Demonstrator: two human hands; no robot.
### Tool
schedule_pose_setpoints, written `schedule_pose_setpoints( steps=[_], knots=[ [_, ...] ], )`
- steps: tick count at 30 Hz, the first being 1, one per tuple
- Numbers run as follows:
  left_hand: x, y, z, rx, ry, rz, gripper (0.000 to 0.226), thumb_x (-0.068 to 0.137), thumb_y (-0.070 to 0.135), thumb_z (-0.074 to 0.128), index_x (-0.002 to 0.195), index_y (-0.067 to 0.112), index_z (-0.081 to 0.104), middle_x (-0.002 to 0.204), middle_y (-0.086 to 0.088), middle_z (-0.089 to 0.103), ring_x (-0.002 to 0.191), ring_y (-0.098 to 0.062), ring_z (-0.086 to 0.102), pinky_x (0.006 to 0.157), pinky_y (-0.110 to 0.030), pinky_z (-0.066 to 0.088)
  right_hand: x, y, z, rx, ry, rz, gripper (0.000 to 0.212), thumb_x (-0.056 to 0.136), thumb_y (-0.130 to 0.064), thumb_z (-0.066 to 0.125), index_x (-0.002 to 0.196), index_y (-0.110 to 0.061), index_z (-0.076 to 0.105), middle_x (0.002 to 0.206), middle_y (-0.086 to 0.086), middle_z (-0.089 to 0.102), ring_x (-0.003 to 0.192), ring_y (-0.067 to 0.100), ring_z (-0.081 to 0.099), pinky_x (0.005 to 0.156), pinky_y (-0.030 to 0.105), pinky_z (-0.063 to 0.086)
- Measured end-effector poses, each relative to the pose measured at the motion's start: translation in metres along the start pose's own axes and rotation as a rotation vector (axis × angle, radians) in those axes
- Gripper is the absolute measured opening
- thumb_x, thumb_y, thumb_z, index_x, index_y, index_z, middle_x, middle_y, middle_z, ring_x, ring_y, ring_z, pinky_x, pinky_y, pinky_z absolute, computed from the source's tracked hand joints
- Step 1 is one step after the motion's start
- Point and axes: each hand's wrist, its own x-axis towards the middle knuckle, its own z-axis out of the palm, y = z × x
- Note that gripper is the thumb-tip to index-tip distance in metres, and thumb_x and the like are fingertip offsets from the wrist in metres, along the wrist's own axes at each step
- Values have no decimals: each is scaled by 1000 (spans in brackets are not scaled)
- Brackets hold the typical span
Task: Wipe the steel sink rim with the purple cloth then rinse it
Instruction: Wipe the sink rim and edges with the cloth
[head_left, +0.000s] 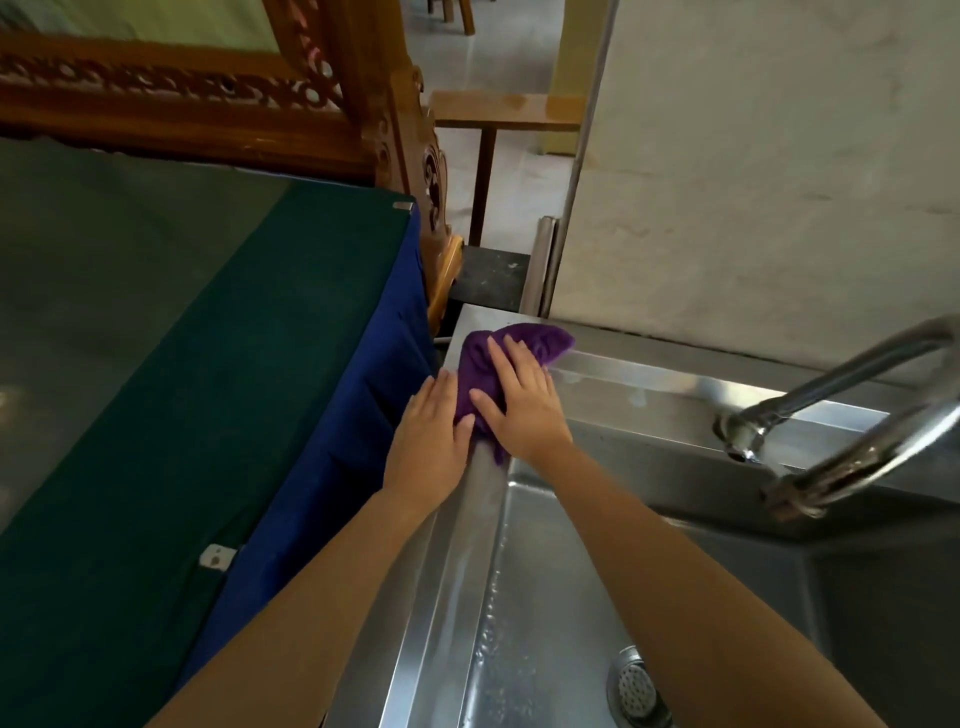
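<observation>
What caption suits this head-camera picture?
Both hands, left and right, press a purple cloth onto the steel sink rim.

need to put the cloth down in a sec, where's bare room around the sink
Free: back rim between purple cloth and tap; basin floor left of the drain. Crowded: far-left corner, under left hand and right hand.

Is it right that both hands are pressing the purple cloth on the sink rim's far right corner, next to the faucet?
Not quite. The head view shows both hands pressing the purple cloth on the sink rim's far left corner, well away from the faucet.
</observation>
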Motion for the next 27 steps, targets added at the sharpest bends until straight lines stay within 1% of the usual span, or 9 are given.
schedule_pose_setpoints(
  steps=[5,12,14,16,17,19,22,24,27],
  knots=[
    [-14,-9,19,239,18,37,73,87,62,-2,144,18,-12,159,-5,1,146,-16,-6,118,-33,-1,-5,14,2,-190,41,-53,62,96,-48,31,149,-28,7,159,-4,9,147,11,1,120,33,-2],
    [-19,-8,20,385,-37,65,90,70,66,-31,143,15,-14,158,-8,-10,145,-17,-13,116,-32,-11,-18,16,3,-204,107,-20,54,97,-33,38,147,-20,24,156,5,25,145,20,18,119,36,9],
    [-21,-7,19,368,-44,61,88,71,67,-29,141,15,-16,158,-8,-11,145,-17,-13,116,-32,-11,-23,17,1,-229,131,12,50,92,-25,49,140,-13,40,146,15,41,133,32,38,113,43,28],
    [-24,-7,19,364,-33,60,83,77,67,-18,142,15,-14,158,-8,-10,145,-17,-13,116,-32,-10,-30,20,-2,-297,176,45,45,80,-16,64,123,-6,57,126,22,58,104,40,57,91,47,50],
    [-24,-7,20,368,-20,66,80,81,65,-12,142,15,-14,158,-8,-9,145,-17,-13,116,-32,-10,-35,22,-4,-329,192,60,43,73,-13,69,115,-4,61,117,23,63,92,39,59,81,45,54],
    [-24,-8,21,374,2,76,74,85,62,-6,141,14,-14,158,-8,-9,145,-17,-12,117,-33,-8,-44,29,-10,-337,253,54,40,69,-6,72,108,-1,63,106,22,66,83,39,57,76,46,55],
    [-25,-8,22,373,-4,82,73,88,61,-1,141,13,-15,156,-8,-12,145,-18,-14,118,-34,-8,-60,45,-32,-99,453,150,36,80,-3,60,115,2,57,110,21,64,95,40,51,86,50,49],
    [-25,-8,21,363,-2,84,72,89,59,0,142,13,-14,157,-8,-12,145,-17,-15,118,-33,-8,-67,56,-47,-93,559,285,40,83,-9,55,122,1,53,116,21,60,102,40,47,91,49,43],
    [-25,-7,21,332,9,88,70,89,59,2,141,15,-14,158,-8,-10,145,-16,-14,117,-32,-9,-63,74,-49,-214,469,456,57,84,-27,56,134,-3,43,128,27,48,117,46,41,99,53,33]
  ],
)
